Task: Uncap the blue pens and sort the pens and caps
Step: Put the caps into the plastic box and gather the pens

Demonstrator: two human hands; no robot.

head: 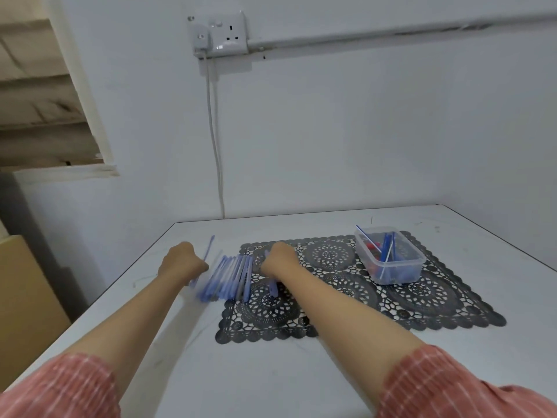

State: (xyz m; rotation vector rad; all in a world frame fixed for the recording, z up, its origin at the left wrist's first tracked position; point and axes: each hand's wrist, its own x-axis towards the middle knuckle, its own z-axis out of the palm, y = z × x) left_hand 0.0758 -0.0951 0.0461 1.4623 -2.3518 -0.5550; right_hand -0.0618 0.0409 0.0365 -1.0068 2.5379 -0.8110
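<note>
A row of several blue pens (226,277) lies side by side on the white table (331,372), at the left edge of a black lace mat (422,300). My left hand (180,262) is curled at the left end of the row and grips a pen that sticks up past the knuckles. My right hand (278,257) is curled at the right end of the row, over one blue pen (273,288) on the mat. Its fingers are hidden, so what they hold is unclear. The pens by my left hand are blurred.
A clear plastic box (390,256) with blue pens, red bits and caps stands on the mat's far right part. A white cable (216,140) hangs from a wall socket (218,33) behind the table. A cardboard box (27,300) stands left of the table.
</note>
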